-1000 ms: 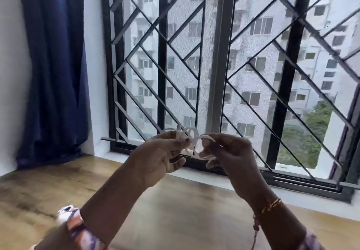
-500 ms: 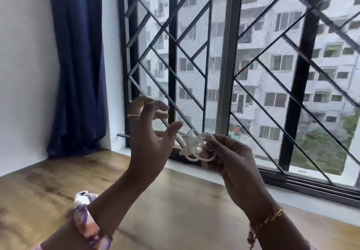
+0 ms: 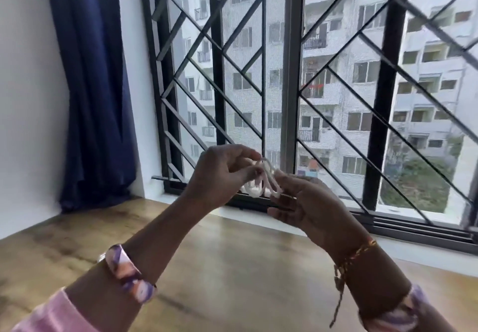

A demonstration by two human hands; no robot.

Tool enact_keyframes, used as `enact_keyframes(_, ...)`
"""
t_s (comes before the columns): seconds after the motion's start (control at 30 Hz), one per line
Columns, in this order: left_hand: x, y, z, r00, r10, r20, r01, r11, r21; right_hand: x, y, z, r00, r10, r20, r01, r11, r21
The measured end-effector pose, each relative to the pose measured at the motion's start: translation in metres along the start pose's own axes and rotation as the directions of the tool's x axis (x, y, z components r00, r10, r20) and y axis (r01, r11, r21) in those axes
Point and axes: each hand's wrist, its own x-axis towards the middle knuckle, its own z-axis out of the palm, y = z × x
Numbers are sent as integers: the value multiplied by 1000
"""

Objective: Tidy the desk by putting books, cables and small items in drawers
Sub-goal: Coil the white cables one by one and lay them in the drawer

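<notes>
A window (image 3: pixel 336 98) with a black diagonal grille (image 3: pixel 219 73) stands beyond the hands, apartment blocks (image 3: pixel 426 85) showing through it. A dark blue curtain (image 3: pixel 90 85) hangs to their left. A wooden surface (image 3: pixel 232 267) lies below them.

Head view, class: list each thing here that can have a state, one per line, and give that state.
White cable: bundled in loops, held up between both hands.
Left hand: fingers curled, pinching the cable.
Right hand: gripping the cable's loops.
Blue curtain: drawn aside, gathered left of the window.
Window grille: shut across the window.
</notes>
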Motion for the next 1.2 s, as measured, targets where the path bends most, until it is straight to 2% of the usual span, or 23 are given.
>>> enact_keyframes(0.07,1,-4,3,995,73,-73,-61,985,160,0,2,-4,982,-165,-96,135,955,-264)
enact_keyframes(0.13,2,-6,5,989,93,-115,-67,975,210,0,5,-5,916,-394,-79,315,828,-464)
enact_keyframes(0.23,3,-8,4,993,41,-109,-24,988,153,-4,5,2,852,-516,89,472,683,-558)
enact_keyframes(0.3,3,-8,4,998,-10,-54,14,998,63,-2,5,2,775,-624,99,517,536,-667)
enact_keyframes(0.33,3,-7,4,999,-24,-34,25,999,38,1,5,-1,754,-651,87,532,527,-663)
enact_keyframes(0.4,0,-3,1,999,-45,-7,45,997,67,2,-2,-8,779,-626,37,539,638,-550)
enact_keyframes(0.47,-2,0,-2,995,-91,41,87,992,97,1,-9,-17,835,-550,-25,489,762,-423)
enact_keyframes(0.53,-4,4,-5,976,-178,124,172,983,61,1,-13,-24,883,-466,-52,425,842,-331)
enact_keyframes(0.67,-5,5,-10,889,-308,340,320,947,22,8,-13,-32,930,-328,-165,309,942,-130)
enact_keyframes(0.77,-8,-1,-15,809,-299,505,434,884,-173,12,-20,-45,950,-233,-206,251,966,64)
enact_keyframes(0.83,-11,-2,-19,801,-258,540,472,827,-305,13,-21,-51,960,-202,-194,230,964,133)
enact_keyframes(0.9,-13,-1,-18,844,-253,473,452,810,-373,14,-23,-55,965,-166,-201,207,958,201)
enact_keyframes(0.93,-14,-2,-18,885,-265,383,403,847,-346,15,-25,-57,966,-145,-216,196,950,241)
enact_keyframes(1.0,-15,-6,-20,969,-231,86,241,961,-137,17,-31,-64,957,-103,-272,185,937,295)
enact_keyframes(1.03,-15,-8,-24,985,-165,-48,164,986,-25,18,-33,-69,948,-89,-305,184,937,298)
enact_keyframes(1.1,-15,-16,-33,977,-48,-208,74,990,118,21,-36,-77,931,-74,-356,182,943,280)
enact_keyframes(1.2,-14,-31,-47,952,-44,-302,77,992,98,27,-32,-83,916,-57,-398,174,949,264)
